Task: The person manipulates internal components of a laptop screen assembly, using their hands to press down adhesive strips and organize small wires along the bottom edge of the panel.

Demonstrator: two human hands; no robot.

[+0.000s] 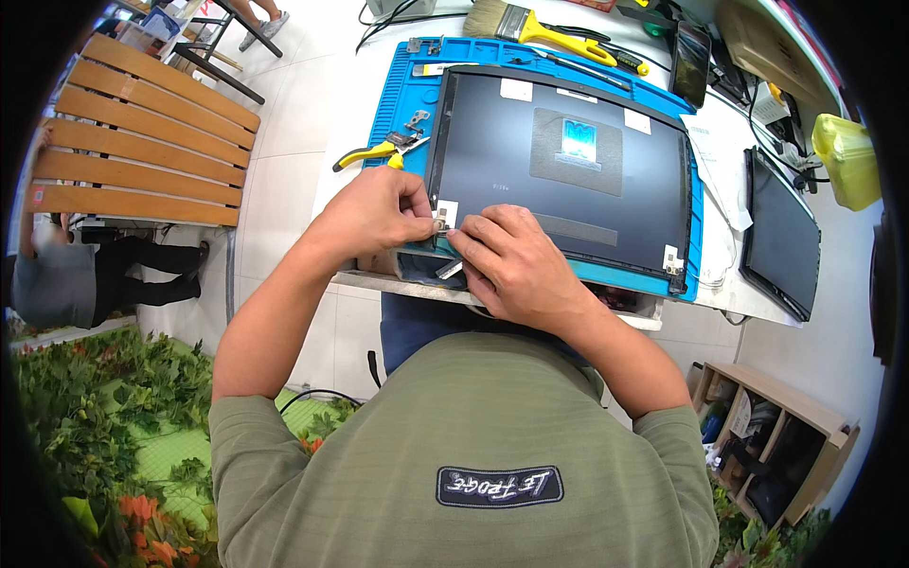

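A dark laptop lid (pixel 492 142) lies flat on a blue repair mat (pixel 390 95). Thumb and forefinger of my left hand (pixel 379 210) pinch a small metal hinge piece (pixel 442 216) at the lid's near left corner. My right hand (pixel 521 260) is beside it, its fingertips closed together against the same corner; what they grip, if anything, is hidden. At the near right corner sits another metal hinge plate (pixel 671 257). Yellow-handled pliers (pixel 377 151) rest by the lid's left edge, with a loose metal hinge (pixel 417 120) just beyond them.
A wide brush (pixel 516 21) with a yellow handle lies past the mat. A phone (pixel 691 64) is at the far right, and a dark screen (pixel 782 232) leans near the wall. A partly open drawer (pixel 417 282) is under the table edge. Left stands a slatted wooden bench (pixel 151 133).
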